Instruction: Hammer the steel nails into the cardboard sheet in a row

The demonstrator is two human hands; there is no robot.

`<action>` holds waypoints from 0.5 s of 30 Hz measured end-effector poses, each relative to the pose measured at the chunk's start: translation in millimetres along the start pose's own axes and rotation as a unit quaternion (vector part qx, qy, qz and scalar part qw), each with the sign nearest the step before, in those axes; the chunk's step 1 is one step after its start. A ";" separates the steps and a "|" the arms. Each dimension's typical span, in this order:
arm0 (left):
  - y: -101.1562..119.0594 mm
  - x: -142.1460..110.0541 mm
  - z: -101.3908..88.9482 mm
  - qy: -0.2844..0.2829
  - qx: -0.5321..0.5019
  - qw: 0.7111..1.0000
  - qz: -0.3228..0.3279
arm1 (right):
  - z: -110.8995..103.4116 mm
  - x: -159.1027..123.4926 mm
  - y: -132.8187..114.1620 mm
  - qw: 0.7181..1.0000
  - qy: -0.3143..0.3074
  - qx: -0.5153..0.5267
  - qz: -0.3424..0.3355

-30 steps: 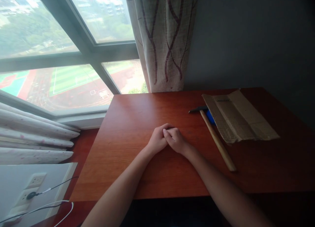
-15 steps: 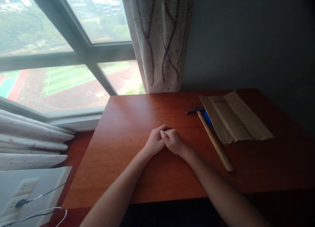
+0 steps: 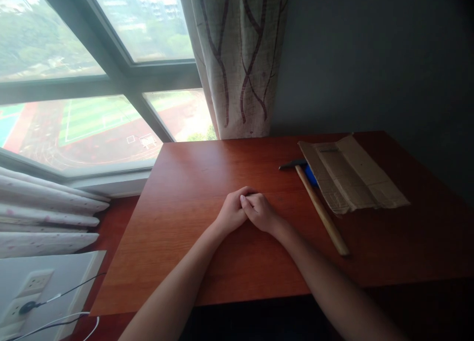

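Note:
My left hand and my right hand are clasped together above the middle of the wooden table. Their fingers are closed round each other, the right thumb lying over the left hand. No object shows in either hand, though the palms are hidden. To the right of my right hand lies a hammer, its wooden handle pointing toward me and its dark head at the far end. Beside the head, a blue object shows partly from under a creased piece of cardboard.
A window is at the far left, with a patterned curtain hanging behind the table. Another curtain is gathered at the left. Below it, a plug with cables sits in a wall socket near the table's left edge.
The view has shifted very slightly. My hands stay clasped in the same pose, and the hammer and cardboard have not moved on the table.

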State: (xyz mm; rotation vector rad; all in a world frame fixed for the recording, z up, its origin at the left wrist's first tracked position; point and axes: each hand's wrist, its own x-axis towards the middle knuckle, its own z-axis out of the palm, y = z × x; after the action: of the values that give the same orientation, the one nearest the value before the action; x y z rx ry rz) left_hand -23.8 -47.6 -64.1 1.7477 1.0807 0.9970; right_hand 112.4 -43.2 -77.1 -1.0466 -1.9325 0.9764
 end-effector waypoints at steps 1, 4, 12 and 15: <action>0.2 0.0 0.0 0.001 0.000 1.000 0.000 | 0.0 -0.1 0.4 1.000 0.000 -0.001 -0.001; 0.1 -0.2 0.3 0.003 0.001 1.000 -0.001 | 0.5 -0.3 2.1 1.000 -0.003 -0.007 -0.003; -2.7 -0.2 1.0 0.005 0.000 1.000 0.000 | 1.0 -0.5 3.5 1.000 -0.008 -0.017 0.000; -2.4 -0.2 0.7 0.006 0.001 1.000 0.002 | 0.7 -0.6 2.9 1.000 -0.010 -0.019 0.002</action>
State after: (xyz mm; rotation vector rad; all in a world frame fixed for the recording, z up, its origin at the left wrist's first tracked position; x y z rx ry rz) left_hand -23.8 -47.2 -66.5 1.7488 1.0871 1.0111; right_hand 113.0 -42.8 -80.0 -1.0657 -1.9742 0.9585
